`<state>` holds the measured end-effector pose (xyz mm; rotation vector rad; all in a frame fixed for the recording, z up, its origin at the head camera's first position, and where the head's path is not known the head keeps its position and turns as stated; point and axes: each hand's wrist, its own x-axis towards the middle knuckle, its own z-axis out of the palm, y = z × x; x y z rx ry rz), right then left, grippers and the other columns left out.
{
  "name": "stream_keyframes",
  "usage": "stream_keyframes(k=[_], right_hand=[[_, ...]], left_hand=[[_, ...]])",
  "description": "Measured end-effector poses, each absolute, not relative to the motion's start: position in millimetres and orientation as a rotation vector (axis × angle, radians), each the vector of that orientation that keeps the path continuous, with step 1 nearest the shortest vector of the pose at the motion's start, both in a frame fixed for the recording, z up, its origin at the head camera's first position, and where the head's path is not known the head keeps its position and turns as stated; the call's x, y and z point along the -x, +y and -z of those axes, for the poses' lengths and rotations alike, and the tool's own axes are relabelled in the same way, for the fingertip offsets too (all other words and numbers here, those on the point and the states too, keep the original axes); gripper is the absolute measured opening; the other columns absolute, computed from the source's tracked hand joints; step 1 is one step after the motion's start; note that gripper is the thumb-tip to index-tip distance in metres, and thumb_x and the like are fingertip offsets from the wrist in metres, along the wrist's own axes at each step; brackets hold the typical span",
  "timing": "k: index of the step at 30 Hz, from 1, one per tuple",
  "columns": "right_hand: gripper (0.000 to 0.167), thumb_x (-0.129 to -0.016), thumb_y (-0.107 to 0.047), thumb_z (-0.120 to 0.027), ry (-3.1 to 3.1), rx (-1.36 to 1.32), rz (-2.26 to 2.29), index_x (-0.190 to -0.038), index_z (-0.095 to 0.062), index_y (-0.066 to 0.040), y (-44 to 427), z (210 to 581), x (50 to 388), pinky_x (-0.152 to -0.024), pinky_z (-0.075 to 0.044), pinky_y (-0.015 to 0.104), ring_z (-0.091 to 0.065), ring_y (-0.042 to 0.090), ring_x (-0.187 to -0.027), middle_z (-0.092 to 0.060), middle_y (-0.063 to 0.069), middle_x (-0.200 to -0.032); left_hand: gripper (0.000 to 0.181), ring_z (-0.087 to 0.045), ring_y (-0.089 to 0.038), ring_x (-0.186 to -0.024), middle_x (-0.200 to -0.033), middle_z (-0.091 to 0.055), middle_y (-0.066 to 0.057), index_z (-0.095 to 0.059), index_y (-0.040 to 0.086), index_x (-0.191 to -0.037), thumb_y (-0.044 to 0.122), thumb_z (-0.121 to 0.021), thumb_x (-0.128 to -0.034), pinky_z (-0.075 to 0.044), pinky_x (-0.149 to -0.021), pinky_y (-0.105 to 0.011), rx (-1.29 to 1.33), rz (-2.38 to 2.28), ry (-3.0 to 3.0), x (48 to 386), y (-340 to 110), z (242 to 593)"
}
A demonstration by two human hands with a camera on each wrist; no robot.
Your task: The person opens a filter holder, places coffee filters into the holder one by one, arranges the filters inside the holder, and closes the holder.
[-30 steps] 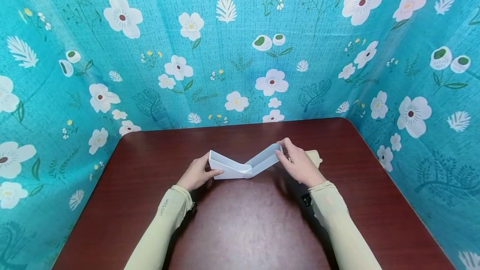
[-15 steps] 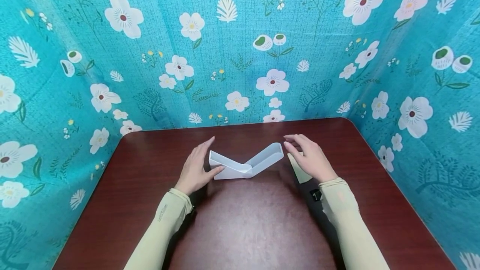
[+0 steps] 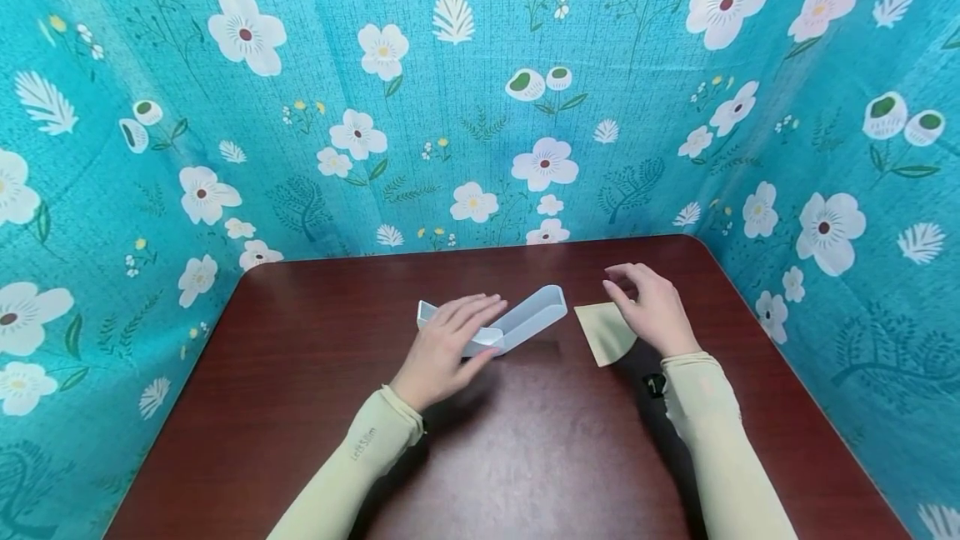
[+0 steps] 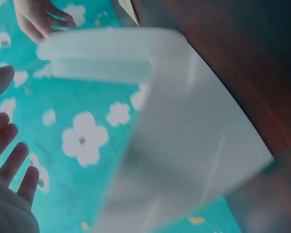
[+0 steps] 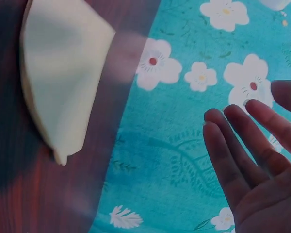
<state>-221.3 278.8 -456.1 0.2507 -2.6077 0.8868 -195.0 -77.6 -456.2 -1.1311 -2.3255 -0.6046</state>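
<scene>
A white translucent plastic holder [image 3: 528, 323] with two upright arms in a V shape stands mid-table, its right arm angled toward the back. My left hand [image 3: 446, 352] is in front of its left arm and hides part of it. In the left wrist view the fingers [image 4: 12, 165] are spread, apart from the holder [image 4: 179, 116]. To the right lies a pale yellow fan-shaped piece [image 3: 606, 332], resembling cone coffee filter paper, with a small tab at one corner [image 5: 63, 73]. Beside and partly over it hovers my right hand [image 3: 652, 307], its loosely bent fingers holding nothing.
The dark red wooden table [image 3: 547, 457] has rounded back corners. A turquoise flowered cloth [image 3: 450, 107] hangs close behind its back edge and along both sides.
Both hands have let go of the white holder. The left hand has moved right, across its front; the right hand has moved right, uncovering more of the yellow piece. The holder stays put.
</scene>
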Motion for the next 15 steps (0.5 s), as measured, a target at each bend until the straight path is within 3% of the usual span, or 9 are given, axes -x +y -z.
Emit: stream_keyframes(k=[6,15], right_hand=[[0.026,-0.099,-0.018,-0.069,-2.651,-0.199,-0.857,-0.122,-0.070,-0.005,292,468,225,-0.088,-0.055,0.056,-0.072,0.037,-0.095,-0.071,0.017,-0.113],[0.033,-0.092,-0.012,-0.073,-2.821,-0.135,-0.807,-0.123,-0.069,0.001,308,483,231,-0.089,-0.053,0.059,-0.068,0.042,-0.100,-0.070,0.025,-0.114]], left_hand=[[0.056,-0.058,-0.019,-0.131,-0.146,-0.060,-0.001,-0.056,0.014,-0.147,0.029,-0.074,-0.0959,-0.046,-0.113,-0.035,1.327,0.551,-2.275,183,-45,456],[0.055,-0.053,-0.014,-0.138,-0.151,-0.056,0.004,-0.055,0.017,-0.148,0.033,-0.071,-0.0984,-0.040,-0.118,-0.030,1.530,0.455,-2.435,178,-7,468]])
